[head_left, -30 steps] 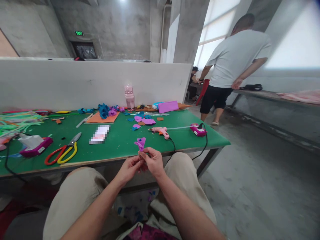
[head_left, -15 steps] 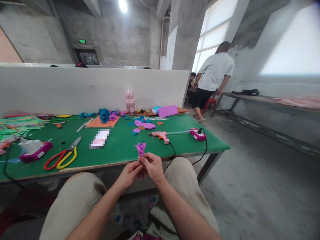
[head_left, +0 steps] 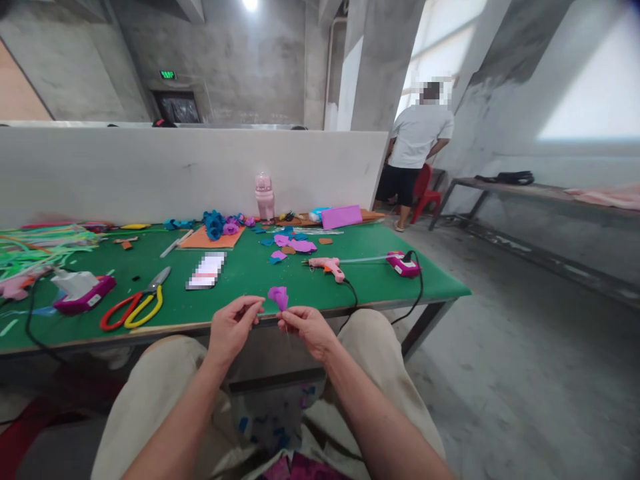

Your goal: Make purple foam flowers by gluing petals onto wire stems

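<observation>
My right hand [head_left: 307,328] pinches the base of a small purple felt flower [head_left: 279,296] just in front of the green table's near edge [head_left: 350,308]. My left hand [head_left: 231,328] hovers a little to the left of the flower with its fingers curled loosely and nothing in them. Both hands are above my knees. On the table beyond them lie a pink glue gun [head_left: 326,266] and loose purple and blue felt pieces [head_left: 293,244].
Red and yellow scissors [head_left: 133,306] lie at the left, beside a purple device [head_left: 83,293] with a black cable. A pink bottle [head_left: 265,197] stands by the white partition [head_left: 190,170]. A person in a white shirt [head_left: 416,143] stands at the back right by a red chair.
My left hand has let go of the flower and moved left, apart from my right hand. The person in the white shirt has walked farther away.
</observation>
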A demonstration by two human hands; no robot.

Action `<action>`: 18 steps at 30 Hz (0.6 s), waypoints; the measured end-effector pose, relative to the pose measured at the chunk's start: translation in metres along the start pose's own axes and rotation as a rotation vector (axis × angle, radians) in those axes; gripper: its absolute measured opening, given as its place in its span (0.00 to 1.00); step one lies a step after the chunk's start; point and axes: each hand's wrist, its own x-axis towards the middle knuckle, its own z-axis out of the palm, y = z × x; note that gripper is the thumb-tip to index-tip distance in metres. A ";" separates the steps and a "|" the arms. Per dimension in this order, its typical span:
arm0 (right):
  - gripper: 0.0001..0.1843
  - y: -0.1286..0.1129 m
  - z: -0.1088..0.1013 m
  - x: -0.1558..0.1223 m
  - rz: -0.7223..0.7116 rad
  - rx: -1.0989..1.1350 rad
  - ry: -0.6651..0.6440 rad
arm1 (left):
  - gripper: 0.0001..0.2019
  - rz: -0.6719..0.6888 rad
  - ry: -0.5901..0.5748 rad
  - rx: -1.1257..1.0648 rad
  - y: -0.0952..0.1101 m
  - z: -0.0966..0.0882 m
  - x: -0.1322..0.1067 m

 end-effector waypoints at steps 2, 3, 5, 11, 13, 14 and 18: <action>0.14 0.002 0.002 0.000 -0.019 -0.051 0.007 | 0.10 0.022 -0.001 0.012 0.001 0.001 -0.001; 0.14 0.003 0.003 0.000 -0.032 -0.085 0.008 | 0.10 0.044 -0.007 0.029 0.000 0.002 -0.001; 0.14 0.004 0.005 0.000 -0.049 -0.146 0.000 | 0.10 0.093 -0.016 0.068 -0.002 0.004 -0.001; 0.13 0.003 0.008 -0.001 -0.059 -0.238 -0.020 | 0.11 0.162 -0.023 0.148 -0.011 0.007 0.000; 0.13 0.002 0.007 -0.001 -0.070 -0.258 -0.014 | 0.09 0.175 -0.021 0.170 -0.012 0.007 0.001; 0.13 0.002 0.007 -0.001 -0.077 -0.263 -0.015 | 0.08 0.181 -0.022 0.178 -0.012 0.007 0.001; 0.13 0.003 0.005 0.000 -0.093 -0.250 -0.025 | 0.07 0.221 -0.019 0.201 -0.010 0.005 0.001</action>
